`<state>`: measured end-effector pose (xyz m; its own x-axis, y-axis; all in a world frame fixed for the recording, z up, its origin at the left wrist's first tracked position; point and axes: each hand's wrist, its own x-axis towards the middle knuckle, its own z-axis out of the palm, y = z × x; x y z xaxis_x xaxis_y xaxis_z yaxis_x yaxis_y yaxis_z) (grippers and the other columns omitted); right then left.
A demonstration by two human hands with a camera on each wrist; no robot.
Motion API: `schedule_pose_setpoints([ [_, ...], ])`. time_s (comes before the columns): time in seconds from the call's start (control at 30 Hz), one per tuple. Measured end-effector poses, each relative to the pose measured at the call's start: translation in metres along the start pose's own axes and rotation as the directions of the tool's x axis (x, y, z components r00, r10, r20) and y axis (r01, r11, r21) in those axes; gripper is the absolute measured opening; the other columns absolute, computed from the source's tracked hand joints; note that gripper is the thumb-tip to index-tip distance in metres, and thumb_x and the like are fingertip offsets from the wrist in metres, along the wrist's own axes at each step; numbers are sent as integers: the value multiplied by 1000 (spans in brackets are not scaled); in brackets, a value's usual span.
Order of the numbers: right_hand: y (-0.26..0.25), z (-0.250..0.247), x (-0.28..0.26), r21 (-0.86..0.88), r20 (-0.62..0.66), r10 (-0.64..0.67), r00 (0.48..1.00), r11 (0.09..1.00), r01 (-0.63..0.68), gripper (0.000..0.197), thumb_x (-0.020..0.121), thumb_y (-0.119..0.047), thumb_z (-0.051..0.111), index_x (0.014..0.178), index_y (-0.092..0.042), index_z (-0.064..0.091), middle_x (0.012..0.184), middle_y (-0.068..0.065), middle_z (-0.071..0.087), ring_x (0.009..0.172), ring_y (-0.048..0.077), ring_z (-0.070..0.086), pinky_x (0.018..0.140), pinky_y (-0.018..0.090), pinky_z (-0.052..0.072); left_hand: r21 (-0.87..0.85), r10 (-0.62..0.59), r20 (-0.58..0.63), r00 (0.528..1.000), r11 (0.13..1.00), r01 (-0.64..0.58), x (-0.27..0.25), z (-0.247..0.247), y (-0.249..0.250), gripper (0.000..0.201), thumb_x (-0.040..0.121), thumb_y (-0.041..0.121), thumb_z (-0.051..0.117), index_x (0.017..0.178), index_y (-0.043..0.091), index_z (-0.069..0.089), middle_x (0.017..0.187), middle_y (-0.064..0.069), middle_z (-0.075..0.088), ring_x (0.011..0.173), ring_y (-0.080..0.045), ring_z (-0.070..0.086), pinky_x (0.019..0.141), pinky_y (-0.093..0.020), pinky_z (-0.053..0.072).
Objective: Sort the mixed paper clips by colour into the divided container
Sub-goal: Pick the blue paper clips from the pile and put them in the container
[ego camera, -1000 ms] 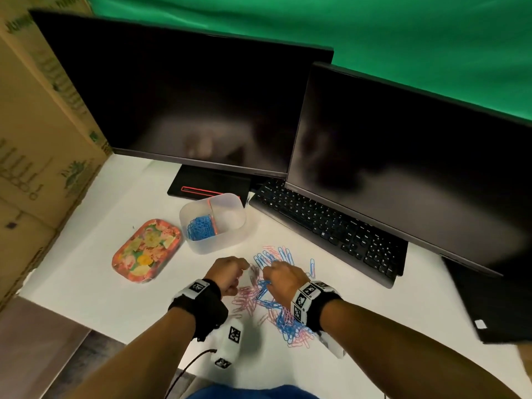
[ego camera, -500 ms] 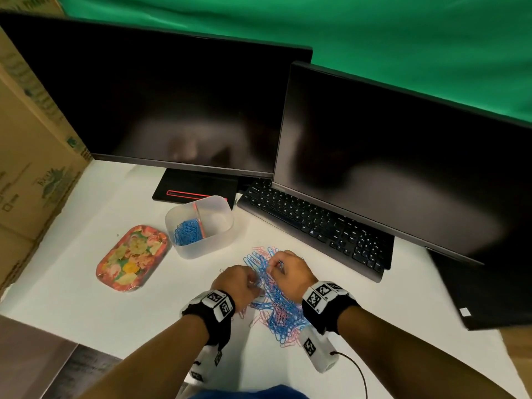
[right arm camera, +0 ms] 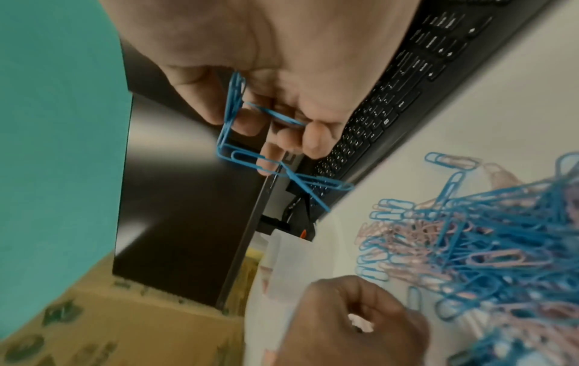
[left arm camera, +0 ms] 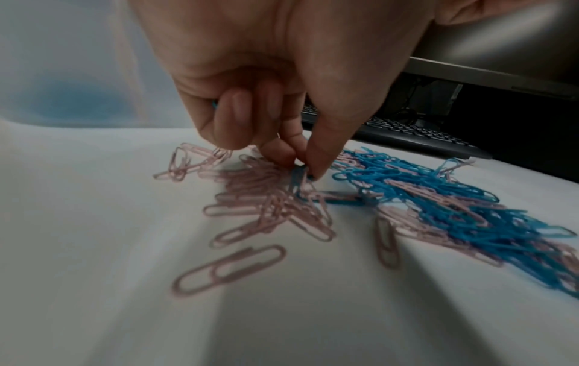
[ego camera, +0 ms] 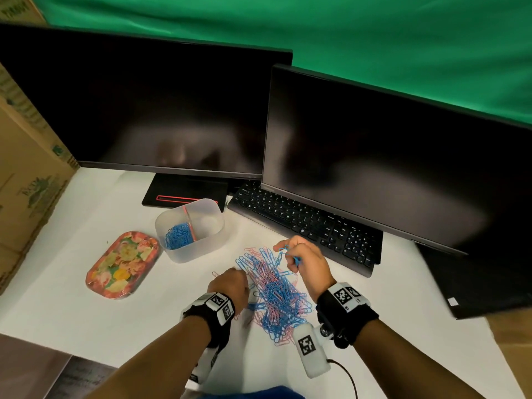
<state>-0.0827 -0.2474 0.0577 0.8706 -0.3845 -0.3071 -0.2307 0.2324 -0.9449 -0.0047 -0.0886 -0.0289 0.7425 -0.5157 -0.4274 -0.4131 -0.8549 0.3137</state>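
A heap of mixed blue and pink paper clips (ego camera: 273,289) lies on the white table. My left hand (ego camera: 234,279) is at the heap's left edge, where its thumb and fingertips (left arm camera: 301,163) pinch a blue clip (left arm camera: 297,183) among pink ones. Raised over the heap's far side, my right hand (ego camera: 299,254) holds several blue clips (right arm camera: 238,138) in curled fingers. The translucent divided container (ego camera: 198,251) stands behind and to the left, with blue clips (ego camera: 178,236) in its left compartment. Its right compartment looks empty.
A flowered oval tray (ego camera: 122,264) lies left of the container. A black keyboard (ego camera: 305,223) and two dark monitors (ego camera: 374,156) stand close behind the heap. Cardboard boxes (ego camera: 26,168) wall the left side. The table's front edge (ego camera: 86,355) is near my forearms.
My right hand has risen off the heap with blue clips in its fingers. The left hand has shifted slightly left and down onto the heap's edge. The camera view has tilted.
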Motion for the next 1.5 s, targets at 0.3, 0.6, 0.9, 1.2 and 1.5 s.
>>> schedule_pose_setpoints([
  [0.3,-2,-8,1,425,56,238,970,873,-239,8,86,-20,38,82,-13,40,75,18,62,78,32,65,77,44,49,-667,-48,-29,998,745,16,-4,-23,1,17,80,7,66,82,24,64,74,2,72,59,-10,59,61,-19,43],
  [0.6,14,14,15,403,96,523,847,757,-514,18,90,-25,34,79,-11,39,62,5,45,56,20,44,60,37,50,-916,36,331,943,-229,330,-25,-62,-19,29,87,7,40,106,9,61,73,-2,51,61,-15,46,56,-26,42],
  [0.9,-26,128,64,-106,157,511,845,860,-500,21,95,-11,42,74,-9,48,65,9,48,51,19,43,48,29,45,-952,-318,216,923,-281,126,-11,-116,-65,23,93,31,48,75,18,55,66,-1,51,55,-16,49,58,-29,43],
  [1.2,-44,206,120,-520,222,439,871,809,-275,15,86,-16,59,74,-22,51,87,4,58,79,20,61,84,39,57,-976,-481,211,851,-151,156,17,-152,-102,46,89,38,57,120,6,53,116,-20,58,94,-29,55,82,-39,47],
  [1.5,-40,190,123,-465,244,387,889,851,-242,28,87,-14,60,113,-3,61,92,11,62,81,25,61,79,39,56,-962,-455,136,880,152,227,11,-158,-97,42,96,32,51,132,11,50,130,-13,50,119,-30,51,91,-39,46],
])
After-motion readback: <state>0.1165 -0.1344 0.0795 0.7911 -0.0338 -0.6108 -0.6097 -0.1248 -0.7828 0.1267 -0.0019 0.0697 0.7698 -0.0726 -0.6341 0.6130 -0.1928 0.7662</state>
